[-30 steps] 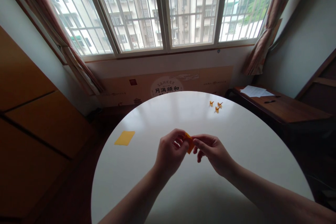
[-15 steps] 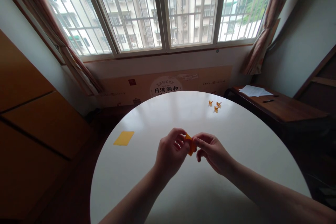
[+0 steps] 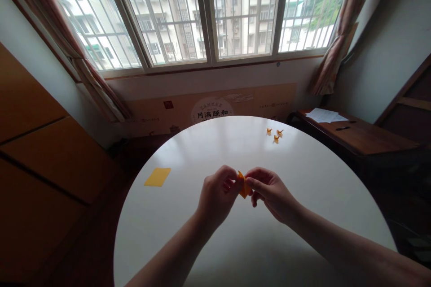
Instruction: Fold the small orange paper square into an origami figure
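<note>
Above the middle of the white round table (image 3: 202, 148), both hands pinch one small folded piece of orange paper (image 3: 244, 188). My left hand (image 3: 218, 193) grips its left side between thumb and fingers. My right hand (image 3: 269, 190) holds the right side the same way. The paper stands upright with a pointed top, and parts of it are hidden behind my fingertips. At the far right of the tabletop sit three small folded paper cranes (image 3: 276, 139), orange-yellow. To the left lies a flat yellow paper sheet (image 3: 157, 177).
Beyond the table, a printed panel (image 3: 148, 112) runs under the barred window (image 3: 175, 13). A brown wooden bench (image 3: 373, 136) at the right bears white papers (image 3: 325, 115) and a dark pen-like object (image 3: 342, 128). A wooden cabinet (image 3: 40, 166) stands at the left.
The folded paper has turned slightly, and its two sides now look drawn closer to an upright point. Both hands keep nearly the same place; the view has shifted a little.
</note>
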Motion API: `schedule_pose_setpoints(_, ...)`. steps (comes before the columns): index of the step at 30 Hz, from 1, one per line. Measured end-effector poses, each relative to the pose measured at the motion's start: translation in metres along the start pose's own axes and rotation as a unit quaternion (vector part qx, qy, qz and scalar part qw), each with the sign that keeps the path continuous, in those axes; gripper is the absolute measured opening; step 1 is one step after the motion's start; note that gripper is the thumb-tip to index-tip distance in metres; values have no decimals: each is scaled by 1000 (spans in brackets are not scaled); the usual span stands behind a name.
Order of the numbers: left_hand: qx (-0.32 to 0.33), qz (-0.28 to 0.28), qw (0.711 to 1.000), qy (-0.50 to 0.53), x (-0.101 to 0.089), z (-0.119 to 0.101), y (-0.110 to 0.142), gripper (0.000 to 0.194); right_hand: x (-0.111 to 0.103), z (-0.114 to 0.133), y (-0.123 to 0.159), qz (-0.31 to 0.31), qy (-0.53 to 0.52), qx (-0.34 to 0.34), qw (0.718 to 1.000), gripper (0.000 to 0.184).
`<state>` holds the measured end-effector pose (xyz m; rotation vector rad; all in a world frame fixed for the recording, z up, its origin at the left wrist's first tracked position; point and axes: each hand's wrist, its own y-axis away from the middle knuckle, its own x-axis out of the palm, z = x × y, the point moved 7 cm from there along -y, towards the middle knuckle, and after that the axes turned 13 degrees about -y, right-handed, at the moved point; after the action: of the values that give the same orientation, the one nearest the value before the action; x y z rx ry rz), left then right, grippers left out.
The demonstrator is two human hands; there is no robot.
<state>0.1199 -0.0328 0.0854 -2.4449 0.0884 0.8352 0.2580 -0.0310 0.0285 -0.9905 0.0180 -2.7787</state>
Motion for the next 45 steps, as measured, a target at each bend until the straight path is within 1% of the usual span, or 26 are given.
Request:
schedule_pose_setpoints(3, 9, 6, 1000, 18, 0, -1, 0, 11, -2, 1, 0, -10, 4, -8, 1000, 26)
schedule_pose_setpoints(7, 26, -1, 1000, 6, -1, -5, -1, 5, -3, 2, 0, -16, 11, -23, 1000, 26)
schedule_pose_setpoints(14, 34, 7, 999, 1, 0, -6, 0, 8, -3, 10, 0, -8, 54, -61, 997, 27)
schedule_pose_setpoints(20, 33, 12, 999, 4, 1, -7, 0, 7, 1, 17, 3, 3, 100, -101, 990, 23)
schedule_pose_setpoints(24, 37, 18, 999, 13, 2, -7, -1, 10, 2, 22, 5, 7, 130, -129, 983, 20)
schedule_pose_setpoints(30, 15, 18, 999, 39, 4, -3, -1, 8, 3, 28, 7, 3, 170, -156, 973, 17)
schedule_pose_setpoints(36, -11, 3, 999, 37, 2, -2, -2, 5, 4, 24, 8, 2, 178, -145, 973, 19)
schedule_pose_setpoints(42, -46, -6, 996, 83, 1, 4, -3, 14, 6, 11, 6, 24, 165, -85, 982, 28)
schedule_pose_setpoints(45, -73, 3, 992, 107, 4, 9, -3, 16, 5, 5, 5, 23, 156, -62, 986, 32)
